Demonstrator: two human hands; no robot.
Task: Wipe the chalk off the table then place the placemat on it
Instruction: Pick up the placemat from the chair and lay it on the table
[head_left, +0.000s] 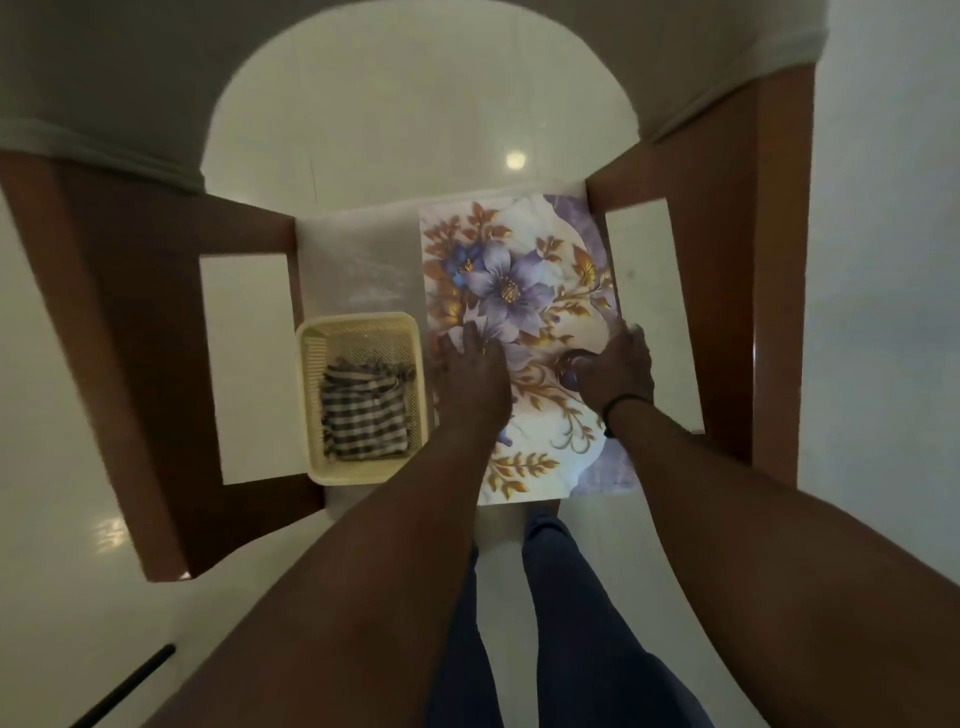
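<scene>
A floral placemat (524, 291) with purple flowers and gold leaves lies flat on the right half of the small white table (358, 260). My left hand (470, 374) presses flat on the mat's left side with straight fingers. My right hand (615, 369) rests on the mat near its right edge, fingers spread over it. A striped grey and white cloth (361, 410) lies crumpled in a cream plastic basket (311, 395) on the table's left front. Faint smears show on the bare tabletop behind the basket.
Brown wooden frame pieces (124, 322) flank the table left and right (727, 260). The floor (395, 104) around is pale and glossy. My legs in dark trousers (561, 597) stand at the table's front edge. A dark rod (130, 680) lies on the floor at lower left.
</scene>
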